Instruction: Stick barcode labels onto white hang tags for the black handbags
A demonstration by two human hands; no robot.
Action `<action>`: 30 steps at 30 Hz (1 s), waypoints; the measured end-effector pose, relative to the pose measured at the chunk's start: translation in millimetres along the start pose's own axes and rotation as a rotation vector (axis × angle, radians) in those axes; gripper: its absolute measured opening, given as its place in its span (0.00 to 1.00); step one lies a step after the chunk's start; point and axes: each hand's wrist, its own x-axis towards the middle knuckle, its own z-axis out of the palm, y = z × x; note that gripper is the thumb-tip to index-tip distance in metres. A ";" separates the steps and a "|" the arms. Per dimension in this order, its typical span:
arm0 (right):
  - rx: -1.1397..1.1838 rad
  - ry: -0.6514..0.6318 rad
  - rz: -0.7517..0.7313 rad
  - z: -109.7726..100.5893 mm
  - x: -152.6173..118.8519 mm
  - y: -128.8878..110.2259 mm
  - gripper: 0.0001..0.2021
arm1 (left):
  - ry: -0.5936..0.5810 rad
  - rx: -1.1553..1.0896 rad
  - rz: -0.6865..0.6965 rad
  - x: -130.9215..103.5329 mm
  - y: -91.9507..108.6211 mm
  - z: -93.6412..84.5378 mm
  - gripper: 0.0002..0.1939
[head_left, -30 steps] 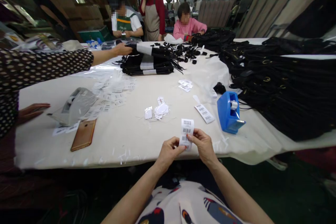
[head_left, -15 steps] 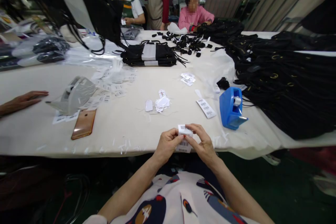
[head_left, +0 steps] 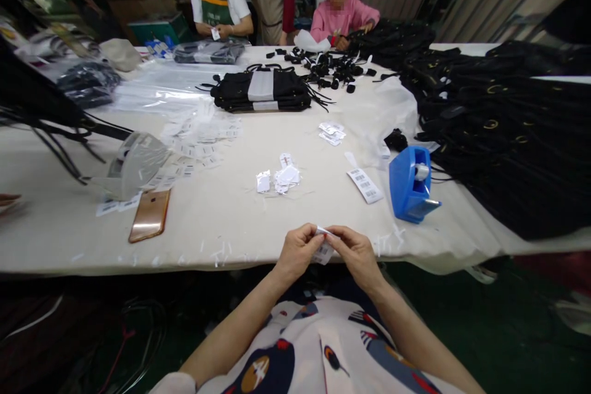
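Dispenser of translucent grey plastic is standing on a cream cloth-covered table; a gold-coloured rectangular phone is lying just beside it. White barcode labels are lying in a loose spread. A folded black fabric stack with a pale band is resting farther back. White paper tags are lying clustered mid-table. The bare left hand is pinching the left side of a printed white paper strip. This strip is hanging between both hands at the near table edge, its top folding over at the fingertips, its free end pointing toward the person, its long axis running roughly near to far. The bare right hand is pinching the opposite side. A second white barcode strip is lying aslant, far-left to near-right. A blue plastic tape dispenser is standing just beside it. A black fabric heap is covering the right side.
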 end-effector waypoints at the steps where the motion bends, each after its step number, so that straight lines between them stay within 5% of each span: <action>1: -0.009 0.010 -0.002 1.0 -0.2 0.4 0.12 | 0.005 0.027 0.003 0.1 -1.0 0.3 0.10; 16: 0.021 0.009 0.094 5.5 3.0 10.9 0.17 | -0.026 0.100 -0.050 1.2 -16.8 2.3 0.10; 21: -0.026 0.221 0.098 -5.4 13.1 14.9 0.18 | -0.107 0.008 -0.064 -1.3 -14.9 -0.9 0.08; 25: -0.103 0.527 -0.185 -26.3 28.6 17.9 0.17 | -0.059 -0.065 -0.079 14.0 -17.0 -2.3 0.10; 30: -0.604 0.547 -0.800 -51.3 38.8 6.0 0.14 | 0.060 0.041 0.038 77.9 -23.6 10.9 0.11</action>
